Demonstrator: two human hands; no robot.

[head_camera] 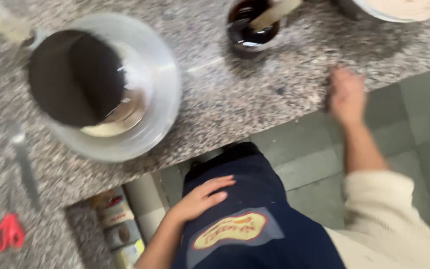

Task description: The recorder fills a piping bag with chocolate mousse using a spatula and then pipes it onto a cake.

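1. Nearest, the left hand (201,198) lies flat on a dark blue apron (255,219), fingers stretched and a little spread, gripping nothing. Just right of it the apron carries a patch (230,230) with a yellow middle and a red edge.
2. At the near right a cream sleeve (389,214) covers the right arm down to the forearm.
3. Below the counter, near left, a few stacked containers (119,224) with coloured labels sit in the gap under the worktop; they are too blurred to tell apart.
4. A pair of scissors with red handles (10,231) lies on the near left part of the granite counter (235,104), blades pointing away.
5. The floor of grey-green tiles (414,129) shows to the right of the counter.
6. Farther off, the right hand (347,94) rests at the counter's near edge, fingers pointing away. It is motion-blurred, so I cannot tell whether the fingers are curled or flat; it seems to hold nothing.
7. Left of centre a large translucent bowl (160,84) stands on the counter with a dark round pan (73,77) tilted inside it; a pale mass shows at the bowl's bottom.
8. Farthest, a small cup of dark liquid (252,27) holds a pale stick, well apart from the right hand; a pale bowl's rim (399,12) shows at the far right.
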